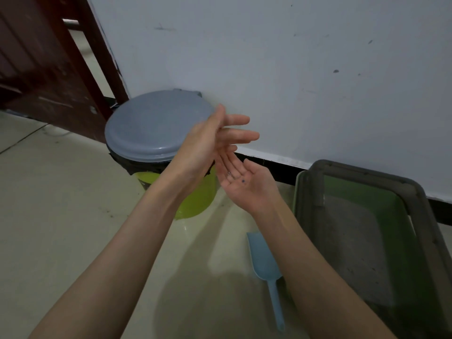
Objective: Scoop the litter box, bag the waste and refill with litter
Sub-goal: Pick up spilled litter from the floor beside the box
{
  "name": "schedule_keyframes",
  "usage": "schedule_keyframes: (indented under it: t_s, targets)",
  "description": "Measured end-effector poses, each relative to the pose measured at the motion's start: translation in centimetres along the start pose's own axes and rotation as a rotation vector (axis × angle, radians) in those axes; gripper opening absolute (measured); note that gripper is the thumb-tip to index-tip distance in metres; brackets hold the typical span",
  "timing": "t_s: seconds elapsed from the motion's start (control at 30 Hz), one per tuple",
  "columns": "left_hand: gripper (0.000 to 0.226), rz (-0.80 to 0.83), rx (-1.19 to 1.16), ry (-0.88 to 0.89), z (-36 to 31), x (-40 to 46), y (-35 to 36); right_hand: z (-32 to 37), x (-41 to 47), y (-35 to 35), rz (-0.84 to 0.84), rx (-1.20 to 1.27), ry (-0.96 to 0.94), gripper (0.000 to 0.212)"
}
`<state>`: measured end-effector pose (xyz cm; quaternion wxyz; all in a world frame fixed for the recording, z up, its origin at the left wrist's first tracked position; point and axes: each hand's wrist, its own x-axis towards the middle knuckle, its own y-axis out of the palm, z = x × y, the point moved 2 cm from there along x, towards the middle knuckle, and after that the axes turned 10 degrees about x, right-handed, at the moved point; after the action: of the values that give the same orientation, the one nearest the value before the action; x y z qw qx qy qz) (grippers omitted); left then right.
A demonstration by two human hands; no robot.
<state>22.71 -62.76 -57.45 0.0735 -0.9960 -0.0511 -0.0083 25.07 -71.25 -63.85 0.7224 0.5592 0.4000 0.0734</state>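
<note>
dark wooden door (44, 59) at left | white scuffed wall (293, 57) | black baseboard (269, 165) | pale tiled floor (61, 192)

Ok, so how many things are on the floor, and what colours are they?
Green: 2, the bin with its grey lid, and the litter box with its grey rim
Blue: 1, the scoop
Total: 3 things on the floor. Both hands, left and right, are open and hold none of them.

Both forearms are bare, no sleeves showing, and a small dark speck marks the right palm (244, 184).
</note>
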Motion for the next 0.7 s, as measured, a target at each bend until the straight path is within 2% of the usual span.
schedule_keyframes:
  t_s: [0.07,0.1,0.2,0.27,0.4,0.57,0.7]
  targets:
    - [0.029,-0.121,0.126,0.045,0.4,-0.2,-1.1,-0.3,0.7,-0.4,-0.166,-0.171,0.009,0.037]
    - [0.023,-0.183,0.265,0.077,0.9,-0.2,-2.0,-0.7,1.1,-0.7,-0.248,-0.283,0.011,0.036]
    - [0.027,-0.296,0.866,0.208,3.5,-0.2,-5.2,-1.6,1.9,-1.6,-0.383,-0.493,0.018,0.038]
    - [0.033,-0.282,1.080,0.225,5.8,0.1,-7.5,-1.6,2.3,-1.7,-0.391,-0.502,0.022,0.040]
    - [0.042,-0.279,1.294,0.196,9.2,0.6,-11.0,-1.6,2.1,-0.5,-0.290,-0.446,0.065,0.043]
    - [0.047,-0.296,1.427,0.310,9.2,1.1,-11.5,-1.4,2.4,0.9,-0.184,-0.317,0.034,0.044]
    - [0.048,-0.235,1.543,0.367,8.8,1.1,-12.0,-1.1,2.6,1.9,-0.123,-0.235,0.016,0.048]
